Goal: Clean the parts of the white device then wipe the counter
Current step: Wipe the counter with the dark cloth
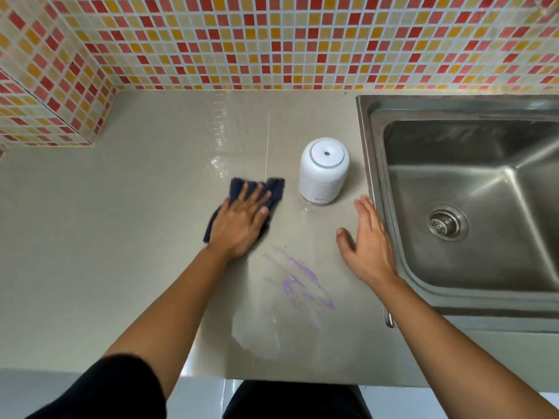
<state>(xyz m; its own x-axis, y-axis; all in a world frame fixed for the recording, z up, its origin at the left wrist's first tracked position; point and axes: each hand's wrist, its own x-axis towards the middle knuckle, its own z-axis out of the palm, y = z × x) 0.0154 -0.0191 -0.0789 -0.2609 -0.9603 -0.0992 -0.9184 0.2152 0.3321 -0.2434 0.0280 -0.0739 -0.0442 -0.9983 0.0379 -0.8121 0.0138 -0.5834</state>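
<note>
The white device (324,170), a rounded cylinder with a small hole in its lid, stands upright on the beige counter (121,237) beside the sink. My left hand (240,222) presses flat with straight fingers on a dark blue cloth (273,189) left of the device. Near the sink's rim my right hand (367,246) is spread, fingers straight, holding nothing; I cannot tell whether it touches the counter. A purple smear (302,279) and a wet patch (272,328) lie on the counter between my forearms.
A steel sink (472,300) with a round drain (447,223) fills the right side. Red, orange and cream mosaic tiles (272,40) cover the back wall and a boxed corner (45,110) at the left. The counter's front edge runs just below my arms.
</note>
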